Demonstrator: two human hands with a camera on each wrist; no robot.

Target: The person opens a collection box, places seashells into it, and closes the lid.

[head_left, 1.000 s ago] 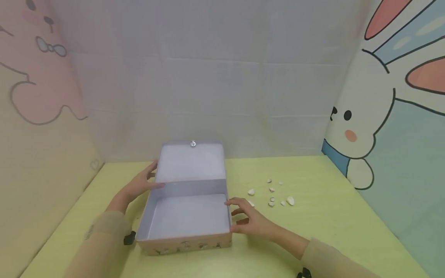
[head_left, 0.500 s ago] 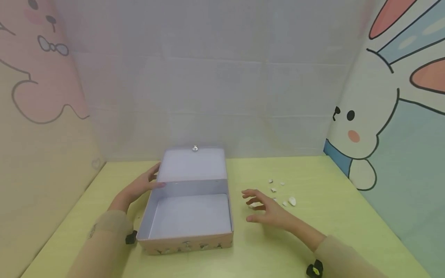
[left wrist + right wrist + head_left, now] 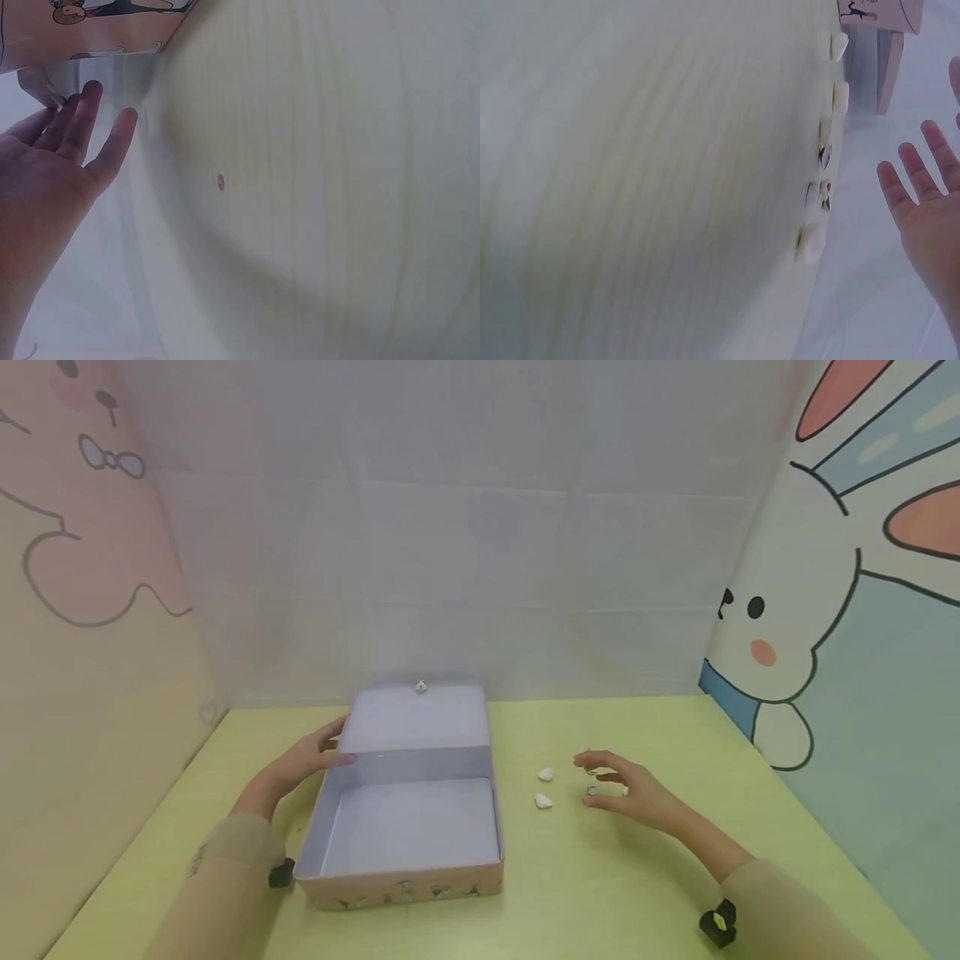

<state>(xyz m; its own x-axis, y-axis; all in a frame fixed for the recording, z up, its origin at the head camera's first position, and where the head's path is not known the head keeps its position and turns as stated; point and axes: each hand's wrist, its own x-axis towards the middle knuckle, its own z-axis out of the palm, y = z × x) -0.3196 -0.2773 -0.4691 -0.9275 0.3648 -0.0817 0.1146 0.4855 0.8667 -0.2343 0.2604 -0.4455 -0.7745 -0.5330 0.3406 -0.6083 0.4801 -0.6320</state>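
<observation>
A pink box [image 3: 401, 890] with printed figures and a white inside stands on the table, its hinged lid [image 3: 416, 718] tipped back. My left hand [image 3: 296, 767] is at the box's left side by the hinge, thumb at the rim and fingers beside the lid. In the left wrist view its fingers are extended. My right hand [image 3: 637, 795] hovers over the small white shell-like pieces, fingers spread and gently bent, holding nothing. Two white pieces [image 3: 543, 802] lie between it and the box. Several others, one large and white [image 3: 814, 244], are partly hidden by the hand in the head view.
A yellow wood-grain table [image 3: 570, 902] lies under everything. A pale sheet [image 3: 465, 543] forms the back wall, with cartoon-printed panels on both sides. The lid has a small clear knob [image 3: 421, 687] at its far edge.
My right hand has left the box's right side and moved right, over the white pieces. The lid has tilted a little farther back. My left hand has stayed at the box.
</observation>
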